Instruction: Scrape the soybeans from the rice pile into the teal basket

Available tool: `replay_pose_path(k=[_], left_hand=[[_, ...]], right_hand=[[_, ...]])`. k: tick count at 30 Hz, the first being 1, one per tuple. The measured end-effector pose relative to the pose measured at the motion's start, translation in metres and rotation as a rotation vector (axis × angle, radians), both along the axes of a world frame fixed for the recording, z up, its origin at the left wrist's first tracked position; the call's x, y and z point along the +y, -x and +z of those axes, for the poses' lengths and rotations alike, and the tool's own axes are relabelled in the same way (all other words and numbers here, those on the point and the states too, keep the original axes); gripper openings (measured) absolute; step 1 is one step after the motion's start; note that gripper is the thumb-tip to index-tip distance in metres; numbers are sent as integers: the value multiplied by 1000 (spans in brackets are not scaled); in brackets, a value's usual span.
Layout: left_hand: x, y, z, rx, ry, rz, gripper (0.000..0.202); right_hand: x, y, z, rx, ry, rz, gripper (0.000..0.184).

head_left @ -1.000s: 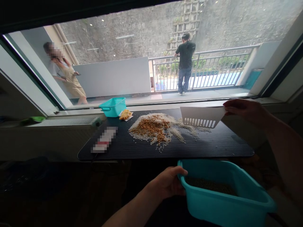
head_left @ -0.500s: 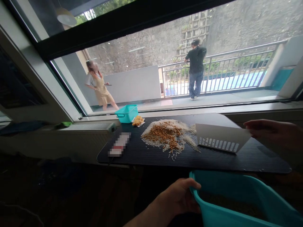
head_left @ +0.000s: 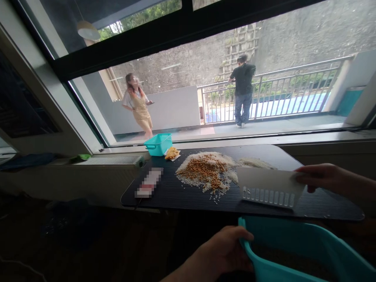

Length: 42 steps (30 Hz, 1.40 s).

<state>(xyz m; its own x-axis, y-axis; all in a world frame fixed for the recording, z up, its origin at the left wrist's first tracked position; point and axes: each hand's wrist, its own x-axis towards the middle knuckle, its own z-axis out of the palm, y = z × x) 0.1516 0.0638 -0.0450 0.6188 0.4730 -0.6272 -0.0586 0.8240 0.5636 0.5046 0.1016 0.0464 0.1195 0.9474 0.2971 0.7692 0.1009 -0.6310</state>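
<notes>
My left hand [head_left: 227, 250] is closed on the near-left rim of a large teal bin [head_left: 305, 227], below the table's front edge. Dark, fine material [head_left: 288, 260] lies in the bottom of this bin. At the right, my right hand [head_left: 320, 176] grips the end of a white slotted scoop [head_left: 268, 182], whose slotted edge is low over the table. Left of the scoop spreads a pile of white rice grains [head_left: 223, 157] with orange-yellow beans [head_left: 199, 168] on top. Behind the scoop, a streak of pale grains [head_left: 255, 162] trails rightward.
A small teal basket [head_left: 158, 145] stands at the back left of the dark table [head_left: 167, 196], beside a yellowish folded cloth-like thing [head_left: 172, 153]. A blurred-out flat object [head_left: 149, 183] lies in front. Beyond the window, two people stand on a balcony.
My right hand and the scoop have come nearer the front edge, and more of the pale streak behind shows. The left hand still holds the bin. Outside, one person has moved right.
</notes>
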Motion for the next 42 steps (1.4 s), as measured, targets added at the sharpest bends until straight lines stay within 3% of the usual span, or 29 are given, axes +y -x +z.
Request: replay_pose_path(k=[3,9,12,16,19,22,24,27,31,34,42], left_hand=[[-1,0,5,-5,4,-1,22],[-3,0,8,-18,10,-8,18],[-5,1,7,-25,11,-16,20],[-4,-1,8,-31,33,-20,18],[-3,-2,9,-26,43,-9,15],[-6,12,11,-6,31,44,14],[-14,32,12,7,13,108,13],[-31,69,13,-13,-26,209,22],[-49,105,13,-65,-139,345,41],[-51,119,11,-71,-156,336,40],[-49,149,14,10,-203,400,43]], right_hand=[[12,1,3,171,131,106,69],[43,-17,29,278,171,71,49],[36,-41,37,280,207,84,40],[11,-85,37,250,280,223,35],[4,-95,35,228,230,151,38],[5,-63,42,254,125,6,46],[3,-20,51,250,93,31,55],[-8,55,62,202,-115,32,69],[-24,129,68,78,-178,40,66],[-26,150,65,-10,-235,46,56],[-15,153,44,-65,-270,116,24]])
